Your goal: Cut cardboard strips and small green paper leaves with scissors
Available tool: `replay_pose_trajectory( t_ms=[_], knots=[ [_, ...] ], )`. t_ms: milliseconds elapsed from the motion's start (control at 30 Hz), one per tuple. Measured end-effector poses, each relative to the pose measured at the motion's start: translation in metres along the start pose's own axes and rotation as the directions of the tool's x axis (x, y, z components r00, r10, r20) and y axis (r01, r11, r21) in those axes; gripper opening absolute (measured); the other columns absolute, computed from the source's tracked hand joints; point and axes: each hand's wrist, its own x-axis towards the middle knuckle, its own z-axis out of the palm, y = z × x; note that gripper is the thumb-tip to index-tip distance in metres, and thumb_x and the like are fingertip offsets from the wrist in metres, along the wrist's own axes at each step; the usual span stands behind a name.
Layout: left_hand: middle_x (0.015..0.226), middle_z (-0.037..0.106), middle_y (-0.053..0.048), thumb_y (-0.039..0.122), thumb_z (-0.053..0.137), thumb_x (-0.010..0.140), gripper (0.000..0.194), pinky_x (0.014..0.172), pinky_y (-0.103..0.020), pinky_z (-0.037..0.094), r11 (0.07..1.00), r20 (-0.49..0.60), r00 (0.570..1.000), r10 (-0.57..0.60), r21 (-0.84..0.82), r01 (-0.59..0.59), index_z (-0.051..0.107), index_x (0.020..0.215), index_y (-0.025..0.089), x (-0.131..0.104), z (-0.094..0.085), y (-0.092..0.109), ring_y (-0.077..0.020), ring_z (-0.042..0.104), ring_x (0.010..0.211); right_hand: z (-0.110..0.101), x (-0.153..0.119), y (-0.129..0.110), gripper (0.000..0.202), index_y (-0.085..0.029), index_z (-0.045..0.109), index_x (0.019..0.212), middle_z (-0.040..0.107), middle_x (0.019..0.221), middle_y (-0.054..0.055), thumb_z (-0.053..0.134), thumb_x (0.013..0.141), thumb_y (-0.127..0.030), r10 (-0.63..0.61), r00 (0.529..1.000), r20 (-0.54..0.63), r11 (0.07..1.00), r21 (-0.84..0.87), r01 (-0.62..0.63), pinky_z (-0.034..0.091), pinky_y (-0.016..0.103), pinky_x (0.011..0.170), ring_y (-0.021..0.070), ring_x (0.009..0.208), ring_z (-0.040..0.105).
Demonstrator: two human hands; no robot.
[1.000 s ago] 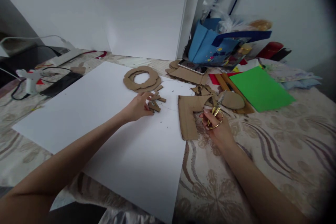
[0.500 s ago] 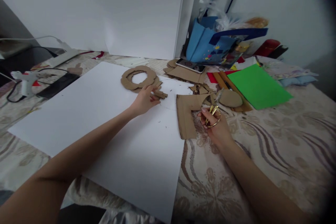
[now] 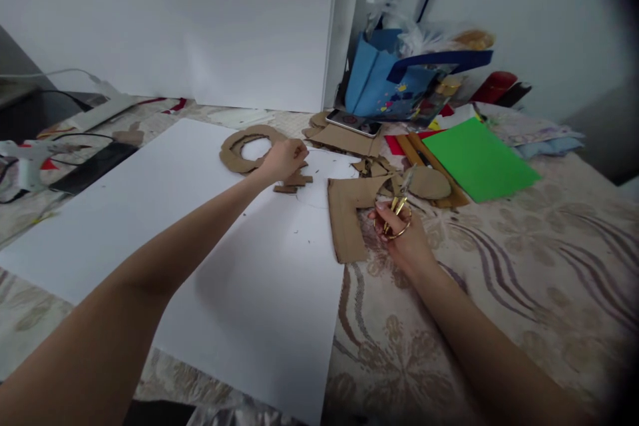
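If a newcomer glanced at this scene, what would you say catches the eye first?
Probably the bright green sheet, lying at the right, and the blue bag standing at the back. Nearer the middle, the right hand holds gold-handled scissors beside an L-shaped piece of cardboard.

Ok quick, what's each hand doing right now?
Left hand: near the cardboard strips; whether it holds anything can't be told.
Right hand: holding the gold scissors.

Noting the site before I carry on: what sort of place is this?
Probably a home craft space: the right hand holds gold-handled scissors, an L-shaped cardboard piece lies beside it, and a patterned cloth is spread underneath.
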Motion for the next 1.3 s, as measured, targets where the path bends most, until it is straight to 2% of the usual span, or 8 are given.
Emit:
replay_pose_trajectory(
  t_ms=[167, 267, 367, 533, 667, 767, 1033, 1300],
  knots=[
    [0.076, 0.068, -0.007, 0.036, 0.053, 0.083, 0.026, 0.061, -0.029, 0.044, 0.998, 0.089, 0.995, 0.047, -0.056, -0.042, 0.057, 0.097, 0.015, -0.049, 0.0, 0.045, -0.0168, 0.06, 0.064, -0.003, 0.002, 0.001, 0.027, -0.02, 0.057, 0.073, 0.063, 0.063, 0.0, 0.071, 0.069, -0.043, -0.065, 0.997, 0.031, 0.935, -0.348, 0.072, 0.032, 0.023, 0.039, 0.0102, 0.042, 0.046],
    [0.063, 0.065, -0.004, 0.037, 0.056, 0.081, 0.035, 0.049, -0.027, 0.041, 0.969, 0.339, 0.941, 0.001, -0.233, 0.082, 0.047, 0.106, 0.014, -0.078, 0.008, 0.066, -0.016, 0.057, 0.05, -0.004, 0.001, 0.004, 0.023, -0.021, 0.059, 0.071, 0.06, 0.058, -0.001, 0.073, 0.066, -0.039, -0.09, 0.991, 0.102, 0.852, -0.508, 0.13, 0.035, 0.025, 0.043, 0.0128, 0.044, 0.048],
    [0.063, 0.062, -0.001, 0.033, 0.059, 0.079, 0.036, 0.048, -0.026, 0.042, 0.896, 0.322, 0.947, 0.003, -0.422, 0.141, 0.041, 0.105, 0.017, -0.093, 0.02, 0.073, -0.0143, 0.057, 0.049, -0.003, -0.001, 0.007, 0.021, -0.022, 0.058, 0.069, 0.058, 0.061, -0.002, 0.076, 0.061, -0.031, -0.14, 0.981, 0.131, 0.817, -0.545, 0.189, 0.036, 0.025, 0.048, 0.0144, 0.052, 0.05],
    [0.08, 0.056, 0.0, 0.036, 0.067, 0.073, 0.044, 0.05, -0.026, 0.048, 0.668, 0.215, 0.967, -0.14, -0.7, 0.252, 0.035, 0.099, 0.02, -0.093, 0.035, 0.07, -0.0112, 0.057, 0.056, 0.003, -0.005, 0.005, 0.024, -0.023, 0.051, 0.078, 0.052, 0.06, -0.005, 0.07, 0.069, -0.033, -0.084, 0.988, 0.129, 0.921, -0.369, 0.127, 0.037, 0.025, 0.049, 0.0128, 0.051, 0.048],
    [0.087, 0.055, -0.003, 0.037, 0.068, 0.071, 0.043, 0.051, -0.024, 0.047, 0.497, 0.33, 0.937, -0.117, -0.797, 0.343, 0.044, 0.1, 0.017, -0.091, 0.034, 0.074, -0.0116, 0.056, 0.067, 0.008, -0.009, -0.001, 0.025, -0.023, 0.05, 0.077, 0.051, 0.06, -0.006, 0.072, 0.069, -0.034, -0.079, 0.988, 0.13, 0.957, -0.267, 0.111, 0.037, 0.025, 0.048, 0.0115, 0.05, 0.046],
    [0.08, 0.057, -0.003, 0.04, 0.065, 0.074, 0.033, 0.048, -0.021, 0.04, 0.494, 0.416, 0.908, -0.051, -0.78, 0.385, 0.054, 0.091, 0.014, -0.093, 0.032, 0.076, -0.0105, 0.052, 0.062, 0.012, -0.013, -0.002, 0.026, -0.023, 0.052, 0.076, 0.052, 0.06, -0.005, 0.073, 0.068, -0.036, -0.067, 0.988, 0.136, 0.961, -0.256, 0.1, 0.037, 0.025, 0.048, 0.0115, 0.049, 0.047],
    [0.072, 0.059, -0.001, 0.043, 0.063, 0.076, 0.029, 0.043, -0.022, 0.03, 0.436, 0.447, 0.887, -0.113, -0.78, 0.449, 0.057, 0.089, 0.018, -0.1, 0.04, 0.065, -0.0087, 0.045, 0.05, 0.008, -0.005, -0.006, 0.03, -0.022, 0.054, 0.08, 0.063, 0.075, 0.0, 0.067, 0.072, -0.048, -0.072, 0.996, -0.048, 0.995, -0.073, 0.068, 0.032, 0.022, 0.041, 0.0098, 0.048, 0.048],
    [0.072, 0.058, 0.0, 0.043, 0.063, 0.076, 0.029, 0.045, -0.021, 0.035, 0.56, 0.445, 0.895, -0.032, -0.734, 0.385, 0.057, 0.087, 0.017, -0.104, 0.038, 0.074, -0.0089, 0.047, 0.055, 0.004, 0.0, -0.004, 0.032, -0.019, 0.053, 0.069, 0.051, 0.057, -0.005, 0.077, 0.063, -0.039, 0.005, 0.999, -0.034, 0.998, 0.064, -0.003, 0.029, 0.018, 0.036, 0.0081, 0.045, 0.048]
  ],
)
